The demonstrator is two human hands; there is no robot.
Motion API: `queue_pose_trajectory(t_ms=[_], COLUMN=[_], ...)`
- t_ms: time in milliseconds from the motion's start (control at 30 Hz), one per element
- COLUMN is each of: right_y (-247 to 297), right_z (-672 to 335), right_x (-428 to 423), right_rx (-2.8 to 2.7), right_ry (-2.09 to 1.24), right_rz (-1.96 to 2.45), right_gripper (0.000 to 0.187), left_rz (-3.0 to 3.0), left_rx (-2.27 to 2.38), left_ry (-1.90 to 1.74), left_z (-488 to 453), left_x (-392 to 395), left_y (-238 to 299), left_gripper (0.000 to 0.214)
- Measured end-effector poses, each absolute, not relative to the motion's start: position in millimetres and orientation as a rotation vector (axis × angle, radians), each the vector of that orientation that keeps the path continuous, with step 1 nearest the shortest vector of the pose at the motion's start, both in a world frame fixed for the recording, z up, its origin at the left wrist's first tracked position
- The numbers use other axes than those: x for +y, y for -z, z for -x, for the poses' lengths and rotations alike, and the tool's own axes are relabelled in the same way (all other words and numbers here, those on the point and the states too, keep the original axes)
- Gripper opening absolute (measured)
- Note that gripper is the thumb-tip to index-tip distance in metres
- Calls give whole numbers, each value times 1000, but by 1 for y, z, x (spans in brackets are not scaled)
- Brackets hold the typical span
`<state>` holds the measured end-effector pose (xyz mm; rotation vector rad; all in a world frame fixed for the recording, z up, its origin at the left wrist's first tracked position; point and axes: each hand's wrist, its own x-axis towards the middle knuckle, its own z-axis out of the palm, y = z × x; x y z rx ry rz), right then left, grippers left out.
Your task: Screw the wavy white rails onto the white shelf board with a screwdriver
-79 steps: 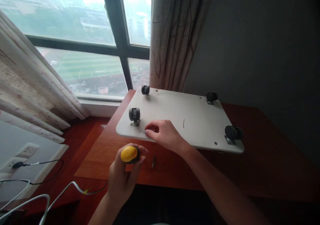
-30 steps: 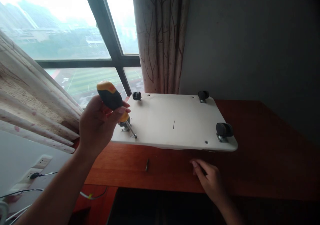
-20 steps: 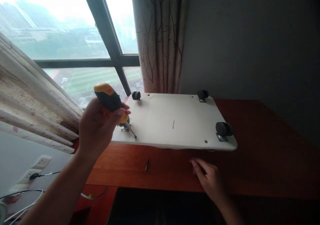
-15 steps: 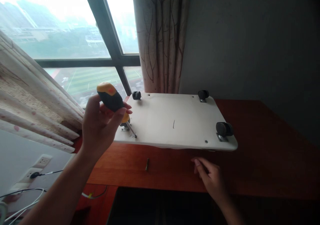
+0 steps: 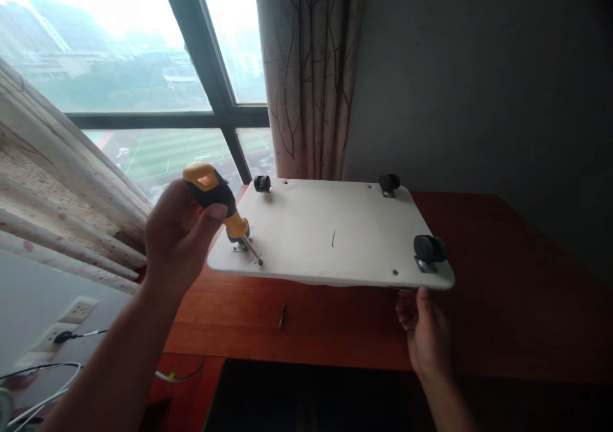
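A white board [image 5: 335, 227] lies upside down on the red-brown table [image 5: 502, 304], with black caster wheels at its corners. My left hand [image 5: 179, 240] is closed round the yellow and black handle of a screwdriver [image 5: 218, 202]. Its tip stands on the board near the front left caster [image 5: 238, 239]. My right hand [image 5: 426, 330] is at the board's front right edge, below the front right caster [image 5: 428, 250], thumb up against the rim and fingers curled underneath.
A loose dark screw [image 5: 282, 315] lies on the table in front of the board. Curtains [image 5: 306, 74] hang behind and at the left of the window [image 5: 143, 68]. A wall socket [image 5: 71, 320] with cables sits low left. A grey wall stands at the right.
My right hand has moved from the table top up to the board's front right edge. My left hand has kept the screwdriver's tip in place while shifting its hold on the handle.
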<state>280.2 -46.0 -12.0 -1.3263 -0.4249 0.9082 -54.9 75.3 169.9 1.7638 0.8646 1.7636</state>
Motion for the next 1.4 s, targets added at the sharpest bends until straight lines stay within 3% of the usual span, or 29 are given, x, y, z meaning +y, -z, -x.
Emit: queue_pose_trajectory(t_ms=[133,333,700,900,1067,1400], right_y=[8,13,16,15,17,20], right_z=[-281,-283,-280,-280,-282,-283], right_x=[-45,-43,-43,-44,-44,-44], right_rx=[-394,-415,-512,-498,-495,-484], right_ry=[-944,-922,-844,-872,-895,-912], right_rz=[1329,1311,1343,1347,1354,1344], right_gripper=[51,50,53,53,54,56], left_rz=[-1779,-1551,-1610,-1617,-1677,-1672], left_rx=[763,635,801,632,658,497], left_ry=[-1726,-1672,-1629,-1641,-1723,-1675], left_z=[51,43,46,39,39,43], left_x=[77,75,71,75,77,84], left_y=[-172,-174,-176,-174,-170,-170], left_gripper=[41,22,46,29,36,27])
